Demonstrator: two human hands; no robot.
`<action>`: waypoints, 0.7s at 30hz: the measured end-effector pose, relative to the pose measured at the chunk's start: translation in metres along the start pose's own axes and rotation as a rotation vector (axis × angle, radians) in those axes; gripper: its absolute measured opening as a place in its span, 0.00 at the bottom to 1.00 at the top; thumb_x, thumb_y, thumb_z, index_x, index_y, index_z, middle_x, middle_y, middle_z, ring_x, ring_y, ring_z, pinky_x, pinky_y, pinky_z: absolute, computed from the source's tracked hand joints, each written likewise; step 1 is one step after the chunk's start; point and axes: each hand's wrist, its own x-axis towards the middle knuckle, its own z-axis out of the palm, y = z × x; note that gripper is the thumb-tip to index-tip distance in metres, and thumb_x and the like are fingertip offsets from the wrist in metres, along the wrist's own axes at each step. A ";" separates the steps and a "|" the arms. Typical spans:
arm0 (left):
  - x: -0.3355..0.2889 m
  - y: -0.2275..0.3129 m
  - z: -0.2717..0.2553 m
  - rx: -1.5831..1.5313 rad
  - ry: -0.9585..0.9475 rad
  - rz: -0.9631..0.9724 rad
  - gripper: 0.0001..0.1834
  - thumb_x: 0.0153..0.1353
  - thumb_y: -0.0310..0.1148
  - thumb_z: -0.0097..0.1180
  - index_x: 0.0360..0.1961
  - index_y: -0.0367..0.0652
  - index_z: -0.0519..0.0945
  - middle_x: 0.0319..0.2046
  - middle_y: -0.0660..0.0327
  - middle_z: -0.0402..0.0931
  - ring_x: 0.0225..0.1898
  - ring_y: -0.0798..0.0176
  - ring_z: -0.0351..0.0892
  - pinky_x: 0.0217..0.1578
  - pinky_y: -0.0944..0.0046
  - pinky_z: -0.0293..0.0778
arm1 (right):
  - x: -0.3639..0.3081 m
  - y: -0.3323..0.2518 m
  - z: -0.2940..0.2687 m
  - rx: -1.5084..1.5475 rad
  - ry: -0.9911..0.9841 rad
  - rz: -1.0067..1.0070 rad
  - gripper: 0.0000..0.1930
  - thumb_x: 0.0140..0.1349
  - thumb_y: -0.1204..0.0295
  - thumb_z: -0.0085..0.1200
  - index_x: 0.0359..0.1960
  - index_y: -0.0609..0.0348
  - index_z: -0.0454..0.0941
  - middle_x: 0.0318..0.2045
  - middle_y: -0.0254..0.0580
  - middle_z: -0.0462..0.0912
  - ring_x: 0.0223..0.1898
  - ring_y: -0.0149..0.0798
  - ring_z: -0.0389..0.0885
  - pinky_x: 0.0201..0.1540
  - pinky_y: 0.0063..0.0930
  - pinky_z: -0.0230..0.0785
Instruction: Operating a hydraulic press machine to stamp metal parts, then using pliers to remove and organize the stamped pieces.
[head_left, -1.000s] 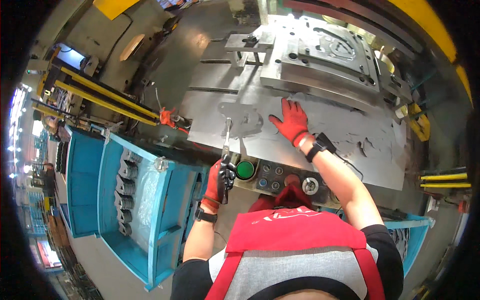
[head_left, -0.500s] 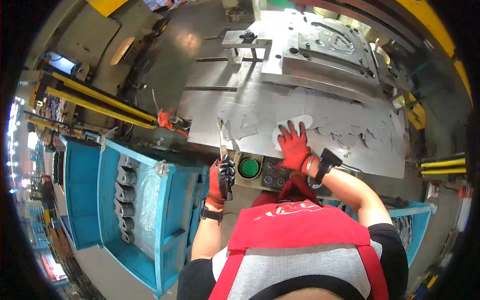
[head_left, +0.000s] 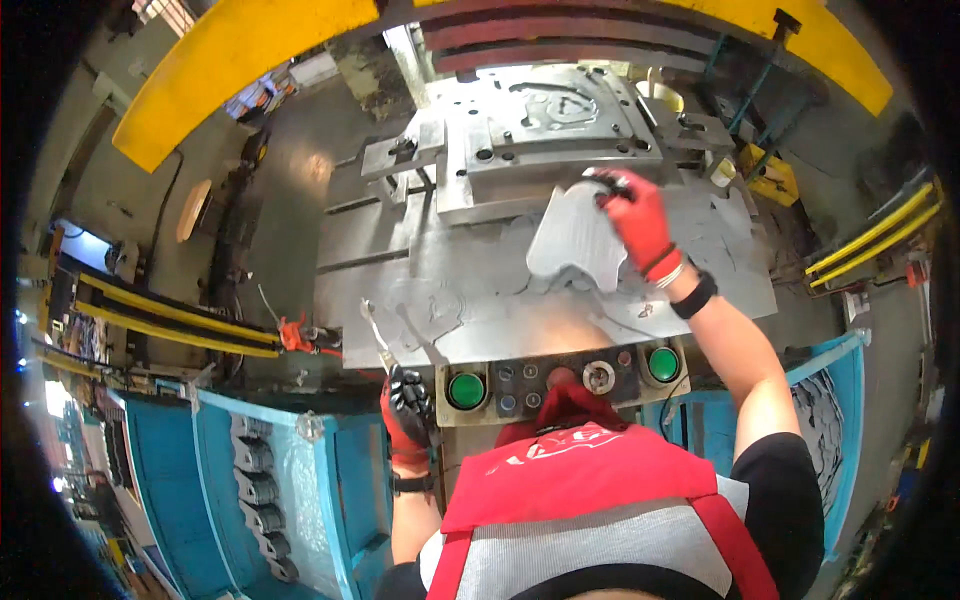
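Observation:
My right hand [head_left: 640, 222], in a red and black glove, grips the upper edge of a flat grey sheet-metal blank [head_left: 578, 240]. The blank has rounded corners and a notched near edge. It is tilted up over the steel press bed [head_left: 480, 315]. My left hand [head_left: 407, 410], gloved alike, is closed around the dark handle of a slim metal tool [head_left: 380, 338]. The tool's pale shaft points away from me over the bed's left front corner, and its exact kind is unclear. Beyond the blank lies a steel die [head_left: 560, 115] with a shaped recess.
A control box [head_left: 520, 385] with a left green button [head_left: 466, 391] and a right green button [head_left: 664, 365] stands before me. A blue bin [head_left: 330, 500] at left holds stacked metal parts [head_left: 258, 487]; another blue bin [head_left: 850, 400] is at right. A yellow beam [head_left: 250, 60] arches overhead.
My right hand has gone from lying spread on a blank on the bed to holding a blank tilted up. The left hand still holds the tool. The view has shifted.

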 end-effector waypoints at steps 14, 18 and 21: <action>-0.027 0.001 -0.004 0.011 0.097 0.034 0.19 0.63 0.47 0.44 0.24 0.45 0.71 0.08 0.72 0.58 0.08 0.77 0.53 0.10 0.75 0.50 | 0.175 0.099 0.012 0.118 0.720 0.227 0.05 0.46 0.75 0.51 0.23 0.65 0.75 0.18 0.38 0.77 0.20 0.34 0.73 0.25 0.30 0.64; -0.032 0.005 -0.008 -0.002 0.158 0.011 0.19 0.63 0.47 0.43 0.24 0.45 0.71 0.08 0.72 0.58 0.09 0.77 0.54 0.10 0.75 0.51 | 0.198 0.132 0.029 -0.106 0.751 0.284 0.09 0.47 0.74 0.47 0.28 0.64 0.77 0.23 0.46 0.81 0.26 0.45 0.80 0.31 0.34 0.69; -0.037 0.006 -0.014 0.002 0.177 0.025 0.18 0.63 0.47 0.44 0.24 0.46 0.71 0.09 0.71 0.59 0.09 0.76 0.55 0.11 0.76 0.52 | 0.200 0.130 0.042 -0.307 0.690 0.184 0.12 0.46 0.73 0.46 0.30 0.64 0.78 0.26 0.53 0.81 0.31 0.52 0.80 0.35 0.36 0.71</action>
